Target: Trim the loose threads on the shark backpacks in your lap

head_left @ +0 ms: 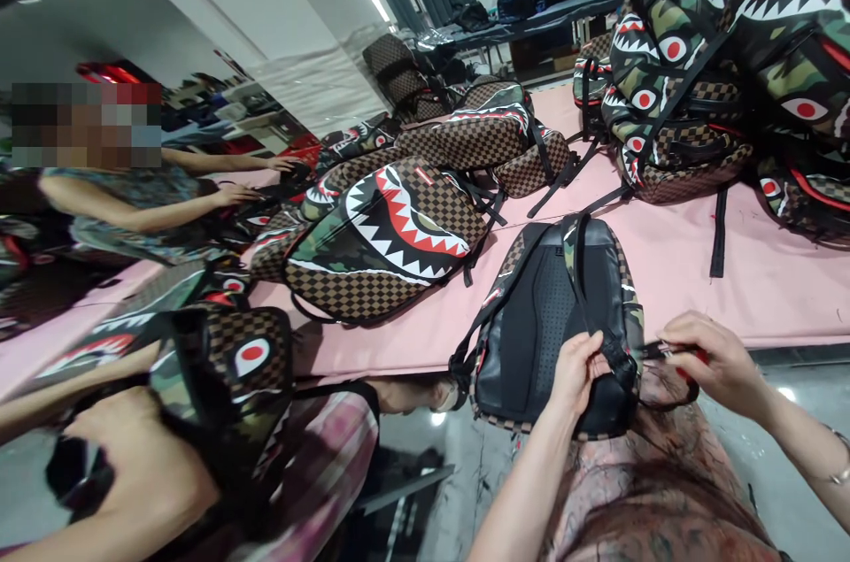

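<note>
A small backpack (544,332) with brown check and camouflage trim stands at the pink table's near edge, its black padded back towards me. My left hand (576,376) is closed on the lower end of its shoulder strap (621,358), at the right side of the back panel. Just right of the bag, my right hand (714,363) is closed around a small dark tool with red on it, which looks like thread snips (656,350). The snips' tip points left at the strap end. Whether it touches the strap or a thread is too small to tell.
Shark-mouth backpacks (412,234) lie across the pink table (691,279), with a tall pile (691,102) at right. Close on my left, a co-worker's hand (133,465) handles another backpack (226,358). A second person (126,199) works across the table.
</note>
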`<state>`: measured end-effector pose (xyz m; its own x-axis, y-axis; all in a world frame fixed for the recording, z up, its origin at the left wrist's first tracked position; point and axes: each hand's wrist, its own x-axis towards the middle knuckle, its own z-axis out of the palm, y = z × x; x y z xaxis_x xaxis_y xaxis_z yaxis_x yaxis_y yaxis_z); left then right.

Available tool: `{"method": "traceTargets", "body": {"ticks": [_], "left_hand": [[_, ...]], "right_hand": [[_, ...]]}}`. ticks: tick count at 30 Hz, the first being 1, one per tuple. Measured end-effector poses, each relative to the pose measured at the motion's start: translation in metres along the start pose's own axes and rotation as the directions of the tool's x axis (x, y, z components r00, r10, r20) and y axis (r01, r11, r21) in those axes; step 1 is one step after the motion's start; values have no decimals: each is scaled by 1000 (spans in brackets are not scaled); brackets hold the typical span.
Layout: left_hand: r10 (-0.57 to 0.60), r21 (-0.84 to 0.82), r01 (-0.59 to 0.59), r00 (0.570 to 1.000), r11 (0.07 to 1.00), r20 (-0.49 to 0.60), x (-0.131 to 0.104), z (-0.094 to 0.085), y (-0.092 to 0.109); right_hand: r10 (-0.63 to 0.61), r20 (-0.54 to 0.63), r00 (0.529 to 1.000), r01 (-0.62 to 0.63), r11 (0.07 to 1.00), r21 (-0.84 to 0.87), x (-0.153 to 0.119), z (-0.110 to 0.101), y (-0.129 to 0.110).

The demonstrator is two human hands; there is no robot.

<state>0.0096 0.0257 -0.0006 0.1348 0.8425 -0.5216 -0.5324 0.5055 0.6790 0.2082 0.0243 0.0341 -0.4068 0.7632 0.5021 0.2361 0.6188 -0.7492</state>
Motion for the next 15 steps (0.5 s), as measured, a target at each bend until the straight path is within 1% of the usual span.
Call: {"method": "traceTargets", "body": {"ticks": [2, 4, 6, 8, 15], "left_hand": [[5, 6, -5, 1000, 1000, -2, -1, 0, 0], [7, 14, -7, 1000, 1000, -2, -1, 1, 1], [8, 19, -8, 1000, 1000, 2, -1, 1, 1], [7, 22, -7, 1000, 1000, 0, 0, 1, 1], [5, 17, -5, 1000, 1000, -10, 0, 2, 0]], "right_hand": [[44, 24, 999, -38, 980, -197, 2, 1, 13], [54, 92, 994, -27, 962, -273, 0, 7, 26], [40, 154, 987, 8, 955, -296, -3, 14, 36], [16, 180, 983, 41, 951, -306, -6, 18, 40], [-6, 193, 981, 72, 938, -340, -2, 21, 37]]}}
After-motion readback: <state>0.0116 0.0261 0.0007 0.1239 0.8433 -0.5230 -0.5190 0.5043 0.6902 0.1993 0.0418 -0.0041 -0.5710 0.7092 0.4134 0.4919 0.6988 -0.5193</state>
